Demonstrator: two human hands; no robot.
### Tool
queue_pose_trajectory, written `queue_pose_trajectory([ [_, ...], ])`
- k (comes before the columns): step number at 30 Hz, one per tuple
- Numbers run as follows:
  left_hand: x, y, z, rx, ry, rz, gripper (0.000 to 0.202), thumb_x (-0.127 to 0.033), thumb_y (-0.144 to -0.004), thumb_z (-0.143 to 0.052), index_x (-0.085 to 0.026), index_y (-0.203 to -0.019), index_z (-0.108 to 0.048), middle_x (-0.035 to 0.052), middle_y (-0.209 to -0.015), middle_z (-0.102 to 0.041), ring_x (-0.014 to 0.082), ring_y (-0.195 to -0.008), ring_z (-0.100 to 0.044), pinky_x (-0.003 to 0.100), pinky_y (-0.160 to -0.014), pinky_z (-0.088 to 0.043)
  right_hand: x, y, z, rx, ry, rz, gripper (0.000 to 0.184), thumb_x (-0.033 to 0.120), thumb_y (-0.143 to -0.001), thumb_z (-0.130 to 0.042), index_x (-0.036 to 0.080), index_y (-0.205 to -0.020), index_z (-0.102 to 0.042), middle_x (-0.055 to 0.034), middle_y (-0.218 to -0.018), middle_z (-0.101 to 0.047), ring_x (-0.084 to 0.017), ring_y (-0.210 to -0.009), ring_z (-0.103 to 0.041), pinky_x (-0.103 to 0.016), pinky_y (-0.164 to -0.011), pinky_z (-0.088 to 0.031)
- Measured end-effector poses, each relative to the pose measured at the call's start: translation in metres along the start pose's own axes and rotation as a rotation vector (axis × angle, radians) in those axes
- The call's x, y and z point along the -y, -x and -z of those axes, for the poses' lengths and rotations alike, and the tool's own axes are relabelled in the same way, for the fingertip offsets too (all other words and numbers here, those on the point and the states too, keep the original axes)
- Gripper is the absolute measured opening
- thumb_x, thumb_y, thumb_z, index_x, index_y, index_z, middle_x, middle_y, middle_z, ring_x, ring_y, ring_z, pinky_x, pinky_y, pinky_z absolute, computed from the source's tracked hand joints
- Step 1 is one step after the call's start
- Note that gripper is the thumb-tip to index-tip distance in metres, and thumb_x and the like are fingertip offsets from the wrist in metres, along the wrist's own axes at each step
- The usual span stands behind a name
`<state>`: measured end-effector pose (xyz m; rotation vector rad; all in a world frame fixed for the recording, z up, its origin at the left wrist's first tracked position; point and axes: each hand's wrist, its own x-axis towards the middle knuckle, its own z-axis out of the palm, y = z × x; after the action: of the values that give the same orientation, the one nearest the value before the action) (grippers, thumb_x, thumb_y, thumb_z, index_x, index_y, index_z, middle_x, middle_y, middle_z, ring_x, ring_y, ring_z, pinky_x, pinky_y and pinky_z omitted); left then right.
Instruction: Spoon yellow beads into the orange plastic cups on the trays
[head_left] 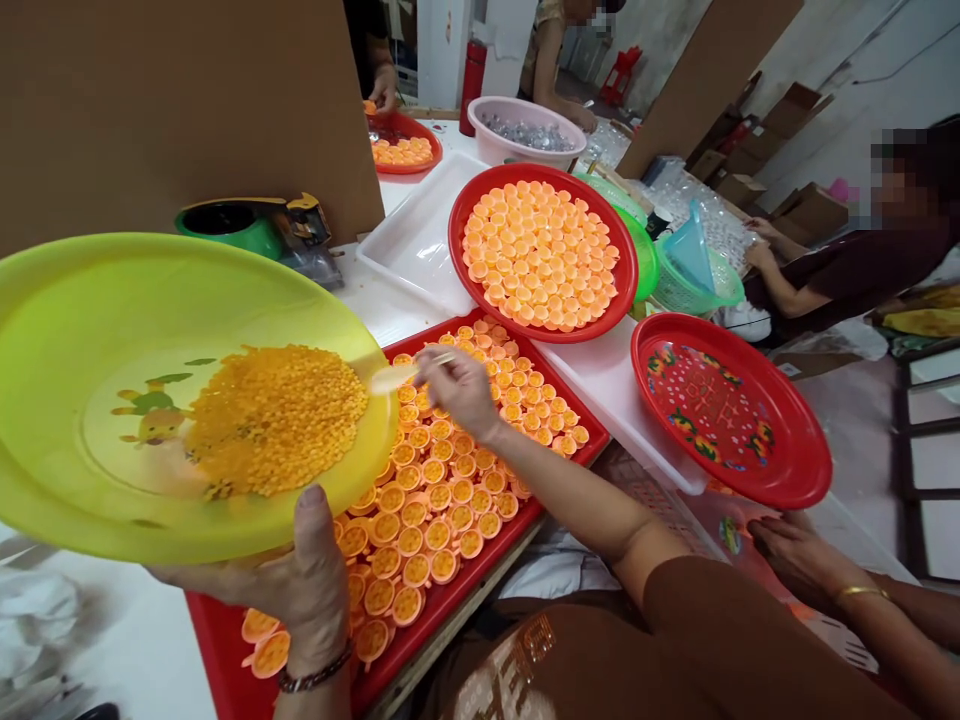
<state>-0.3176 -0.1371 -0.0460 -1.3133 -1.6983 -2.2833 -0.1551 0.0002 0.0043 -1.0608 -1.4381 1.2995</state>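
Evidently well along: we see most cups [410, 541] in the red tray [214, 645] apparently filled, though beads [289, 420] lie heaped in the basin [112, 290] our left hand [307, 565] grips; our right hand [461, 390] pinches a spoon [394, 378].

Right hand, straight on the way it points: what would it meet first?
The spoon in the right hand would likely meet the rim of the yellow basin first; depth is unclear, so it may clear that and reach the yellow pellets.
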Motion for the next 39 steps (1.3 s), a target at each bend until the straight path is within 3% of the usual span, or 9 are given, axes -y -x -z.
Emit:
queue_pose_trajectory([
  [4,-0.005,-0.005,-0.003,0.001,0.017,-0.044,0.097,-0.03,-0.078,-0.08,-0.017,-0.156,-0.024,0.0216,-0.171,-0.025,0.031,-0.159,-0.031,0.059,-0.132,-0.025,0.003,0.014,-0.021,0.247,0.107,-0.14,0.06,0.039,-0.075,-0.093,0.026,-0.123,-0.059,0.0068,-0.068,-0.06,-0.014,-0.062,-0.057,-0.023,-0.053,-0.044],
  [6,-0.006,-0.007,-0.003,-0.004,0.034,-0.046,0.097,-0.026,-0.077,-0.08,-0.018,-0.156,-0.025,0.02,-0.171,-0.027,0.0307,-0.159,-0.031,0.059,-0.132,-0.024,0.0,0.014,0.006,0.16,0.045,-0.252,0.065,0.041,-0.073,-0.095,0.025,-0.124,-0.059,0.0079,-0.064,-0.058,-0.012,-0.054,-0.051,-0.02,-0.046,-0.036],
  [9,-0.004,-0.008,-0.002,-0.014,0.073,-0.051,0.104,-0.024,-0.071,-0.083,-0.015,-0.157,-0.026,0.0197,-0.171,-0.028,0.0311,-0.159,-0.031,0.059,-0.133,-0.024,-0.002,0.007,0.072,-0.119,-0.339,-0.481,0.028,0.044,-0.097,-0.072,0.021,-0.107,-0.059,0.0027,-0.07,-0.067,-0.006,-0.041,-0.043,-0.017,-0.037,-0.029],
  [11,-0.001,-0.007,-0.002,-0.047,0.091,-0.037,0.109,-0.025,-0.066,-0.086,-0.012,-0.157,-0.027,0.0206,-0.171,-0.029,0.032,-0.158,-0.033,0.059,-0.132,-0.026,-0.001,-0.006,0.113,-0.305,-0.569,-0.506,0.021,0.036,-0.107,-0.057,0.017,-0.096,-0.059,-0.0036,-0.077,-0.074,-0.005,-0.043,-0.051,-0.014,-0.039,-0.039],
  [14,0.003,-0.005,-0.001,-0.103,0.083,0.022,0.112,-0.023,-0.063,-0.088,-0.01,-0.157,-0.028,0.0215,-0.17,-0.031,0.0328,-0.156,-0.036,0.058,-0.131,-0.031,0.0,-0.031,0.144,-0.385,-0.771,-0.527,0.036,0.031,-0.114,-0.039,0.011,-0.099,-0.064,-0.0106,-0.078,-0.076,-0.009,-0.053,-0.065,-0.013,-0.046,-0.051],
  [18,0.005,-0.007,-0.001,-0.106,0.07,-0.002,0.11,-0.024,-0.06,-0.088,-0.021,-0.157,-0.035,0.0131,-0.169,-0.037,0.0332,-0.156,-0.037,0.057,-0.13,-0.033,-0.004,-0.056,0.137,-0.495,-0.815,-0.54,0.037,0.027,-0.114,-0.036,0.006,-0.103,-0.065,-0.011,-0.067,-0.072,-0.013,-0.051,-0.068,-0.016,-0.044,-0.053],
  [22,-0.01,-0.016,-0.006,-0.022,0.079,-0.091,0.106,-0.025,-0.065,-0.083,-0.046,-0.158,-0.036,-0.0044,-0.17,-0.037,0.0273,-0.158,-0.034,0.053,-0.131,-0.031,-0.004,-0.076,0.127,-0.629,-0.828,-0.38,0.017,0.012,-0.106,-0.046,0.01,-0.11,-0.062,-0.0039,-0.067,-0.072,-0.014,-0.052,-0.07,-0.019,-0.05,-0.06],
  [25,-0.026,-0.022,-0.011,0.024,0.08,-0.106,0.099,-0.025,-0.071,-0.078,-0.057,-0.155,-0.035,-0.0122,-0.17,-0.034,0.0257,-0.16,-0.03,0.054,-0.132,-0.025,0.005,-0.099,0.135,-0.73,-0.843,-0.236,0.025,0.004,-0.098,-0.055,0.014,-0.12,-0.059,0.0014,-0.075,-0.073,-0.012,-0.057,-0.071,-0.022,-0.063,-0.066],
  [39,-0.022,-0.019,-0.009,0.007,0.041,-0.096,0.1,-0.024,-0.069,-0.08,-0.056,-0.154,-0.037,-0.0098,-0.17,-0.036,0.028,-0.16,-0.031,0.056,-0.131,-0.026,0.056,-0.206,0.204,-0.702,-0.78,-0.314,0.018,0.006,-0.102,-0.045,0.008,-0.116,-0.056,-0.0027,-0.071,-0.067,-0.011,-0.049,-0.064,-0.018,-0.046,-0.058],
])
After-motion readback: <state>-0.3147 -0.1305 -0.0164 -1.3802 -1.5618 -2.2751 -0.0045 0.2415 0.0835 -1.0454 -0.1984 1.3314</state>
